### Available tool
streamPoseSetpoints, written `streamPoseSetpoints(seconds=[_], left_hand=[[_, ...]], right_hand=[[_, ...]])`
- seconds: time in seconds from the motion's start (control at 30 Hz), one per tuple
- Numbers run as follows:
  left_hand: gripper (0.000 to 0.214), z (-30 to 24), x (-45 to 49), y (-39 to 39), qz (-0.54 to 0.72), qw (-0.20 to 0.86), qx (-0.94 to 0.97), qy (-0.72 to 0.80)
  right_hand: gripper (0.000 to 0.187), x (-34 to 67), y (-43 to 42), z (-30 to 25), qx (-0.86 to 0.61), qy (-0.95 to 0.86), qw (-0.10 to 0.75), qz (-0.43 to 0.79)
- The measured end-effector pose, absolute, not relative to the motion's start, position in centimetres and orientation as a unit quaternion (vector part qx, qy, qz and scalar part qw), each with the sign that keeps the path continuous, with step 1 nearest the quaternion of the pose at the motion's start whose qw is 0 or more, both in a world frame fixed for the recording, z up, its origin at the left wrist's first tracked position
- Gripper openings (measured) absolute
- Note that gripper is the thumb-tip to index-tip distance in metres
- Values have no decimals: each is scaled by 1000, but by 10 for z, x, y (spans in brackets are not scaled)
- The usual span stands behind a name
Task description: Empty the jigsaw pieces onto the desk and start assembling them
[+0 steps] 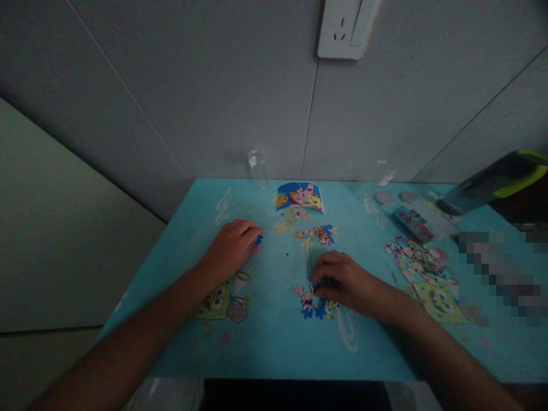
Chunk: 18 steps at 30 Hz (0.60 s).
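My left hand [233, 245] is closed in a pinch on a small blue jigsaw piece [259, 239], left of the table's middle. Closer to me, my right hand [342, 279] has its fingers curled over a loose pile of jigsaw pieces [307, 305], blue, pink and yellow. A dark blue piece shows between the right thumb and fingers. Beyond both hands lies a small joined cluster of pieces [325, 233]. Behind it is a curved picture card [299, 197] with cartoon figures on blue.
The light blue table [265, 348] carries printed cartoons and meets a grey wall. Clear containers [257, 168] stand at the back. On the right are round lids [384, 198], a printed container [414, 224], more pieces [417, 260] and a dark bottle [479, 184]. A blurred patch covers the far right.
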<state>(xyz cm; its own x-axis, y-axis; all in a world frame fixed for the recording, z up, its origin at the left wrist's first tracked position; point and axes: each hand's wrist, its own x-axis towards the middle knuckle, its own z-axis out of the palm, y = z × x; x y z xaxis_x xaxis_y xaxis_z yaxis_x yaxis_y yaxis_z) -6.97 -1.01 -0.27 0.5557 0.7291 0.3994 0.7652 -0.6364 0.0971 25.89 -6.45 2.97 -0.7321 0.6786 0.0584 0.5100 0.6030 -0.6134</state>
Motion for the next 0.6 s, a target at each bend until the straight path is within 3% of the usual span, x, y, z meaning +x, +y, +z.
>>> streamPoseSetpoints(seconds=[0.13,0.4,0.47,0.6], left_hand=[[26,0,-69,-12,-229,33,-876,-424],[29,9,-31,-52,-205,-165,-921,-287],[33,9,-21,-59,-214,-208,-912,-280],[18,4,-19,-57,-242,-223,-899,-288]], right_hand=[[6,256,-62,24,-359,-864,167,309],[2,229,-73,18,-438,-765,312,355],[5,222,-77,16,-432,-745,325,390],[12,221,-77,16,-392,-760,309,416]])
